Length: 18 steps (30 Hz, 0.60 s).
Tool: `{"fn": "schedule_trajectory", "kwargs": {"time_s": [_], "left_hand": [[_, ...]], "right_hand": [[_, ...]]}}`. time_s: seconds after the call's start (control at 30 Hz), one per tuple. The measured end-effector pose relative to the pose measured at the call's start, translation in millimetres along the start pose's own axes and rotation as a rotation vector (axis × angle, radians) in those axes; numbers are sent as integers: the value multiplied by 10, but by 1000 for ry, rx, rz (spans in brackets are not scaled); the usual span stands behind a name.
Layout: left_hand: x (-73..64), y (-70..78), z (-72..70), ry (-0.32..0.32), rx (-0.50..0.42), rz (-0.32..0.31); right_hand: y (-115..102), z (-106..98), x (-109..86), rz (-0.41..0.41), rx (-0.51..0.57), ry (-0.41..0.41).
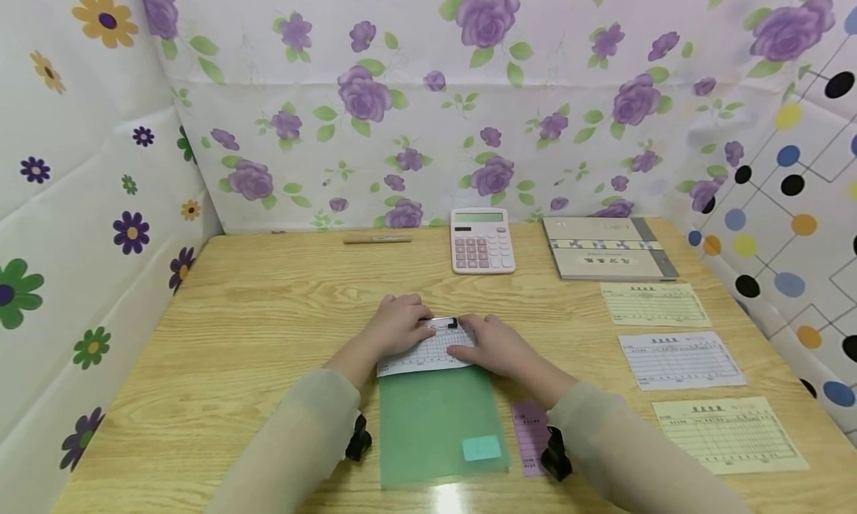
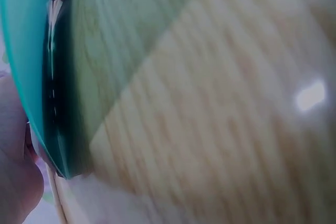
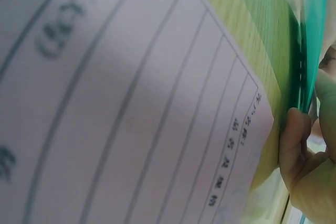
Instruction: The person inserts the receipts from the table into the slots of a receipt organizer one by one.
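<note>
- green folder (image 1: 428, 417): located at the near middle of the wooden table (image 1: 268, 313); 1 blue label (image 1: 481, 448) sits at its near right corner.
- white sheet (image 1: 415, 356): lies across the far part of the folder, printed with a grid.
- clip (image 1: 442, 322): located at the far edge of the sheet, between both hands.
- left hand (image 1: 399, 326): fingers curled, gripping the folder's far left part beside the clip.
- right hand (image 1: 495, 345): grips the folder's far right part, thumb over the sheet.
- pink slip (image 1: 529, 439): right of the folder, partly hidden by the right sleeve (image 1: 616, 439).
- right side, far to near: book (image 1: 596, 265), far yellow slip (image 1: 656, 306), white slip (image 1: 683, 361), near yellow slip (image 1: 733, 436).
- far side: pen (image 1: 377, 239), left of 1 pink calculator (image 1: 482, 246).
</note>
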<state>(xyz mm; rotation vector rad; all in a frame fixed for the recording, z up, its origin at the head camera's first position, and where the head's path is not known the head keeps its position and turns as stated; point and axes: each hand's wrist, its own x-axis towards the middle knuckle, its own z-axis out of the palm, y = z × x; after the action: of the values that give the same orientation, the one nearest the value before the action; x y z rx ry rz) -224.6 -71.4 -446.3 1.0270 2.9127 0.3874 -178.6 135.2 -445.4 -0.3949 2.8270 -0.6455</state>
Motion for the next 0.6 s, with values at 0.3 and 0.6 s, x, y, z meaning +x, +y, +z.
{"fn": "schedule_trajectory", "kwargs": {"time_s": [0.3, 0.6], "left_hand": [[-14, 13, 30, -25, 16, -11], [-46, -76, 128, -55, -151, -75]], "right_hand": [[-15, 21, -10, 0, -57, 3], [23, -14, -45, -14, -121, -35]]}}
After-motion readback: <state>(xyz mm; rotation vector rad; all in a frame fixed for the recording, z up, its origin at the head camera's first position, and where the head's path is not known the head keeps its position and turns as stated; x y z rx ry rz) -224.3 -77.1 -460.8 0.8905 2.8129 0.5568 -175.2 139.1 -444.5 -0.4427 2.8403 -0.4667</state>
